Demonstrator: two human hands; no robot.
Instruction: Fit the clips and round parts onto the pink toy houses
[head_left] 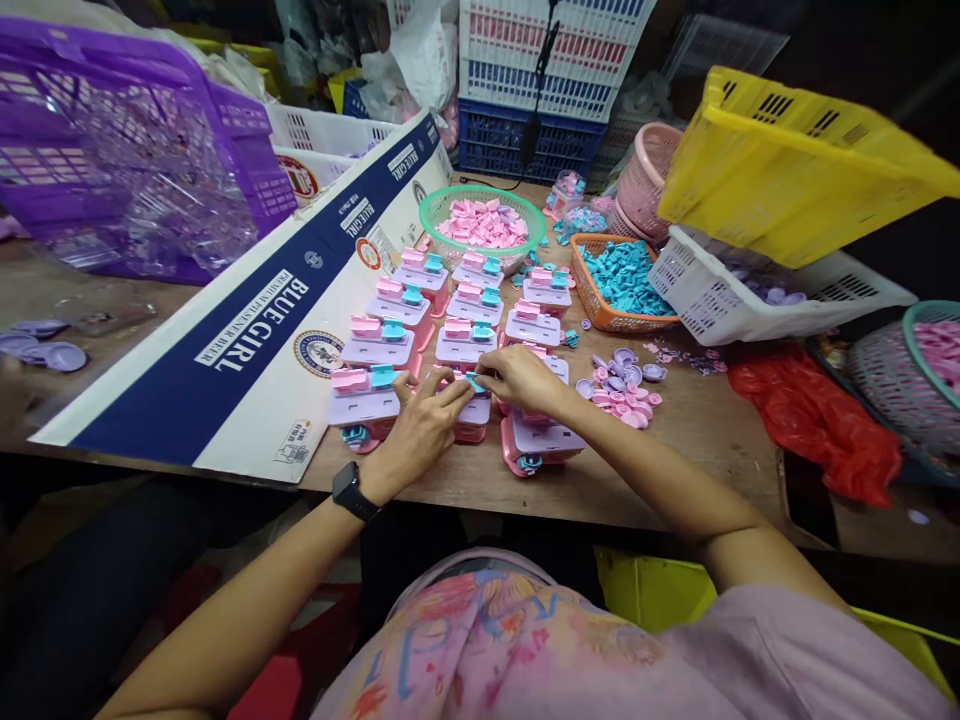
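Observation:
Several pink-and-lilac plastic toys point(379, 342) stand in rows on the table, most with one pink and one blue piece on top. My left hand point(424, 430), wearing a black watch point(352, 490), grips a front-row toy point(472, 432) from above, its fingers bent over the top. The fingertips of my right hand point(525, 380) pinch a small blue piece point(474, 382) at that toy's top; the fingers partly hide it. To the right of the hands, another toy point(544, 437) has a bare lilac top in front.
A green basket point(431, 215) of pink pieces and an orange basket point(600, 318) of blue pieces stand behind. Loose pink and lilac spoon-like parts point(626, 400) lie right. A cardboard sheet point(247, 340) and purple basket point(247, 130) stand left; a red plastic bag point(810, 420) lies far right.

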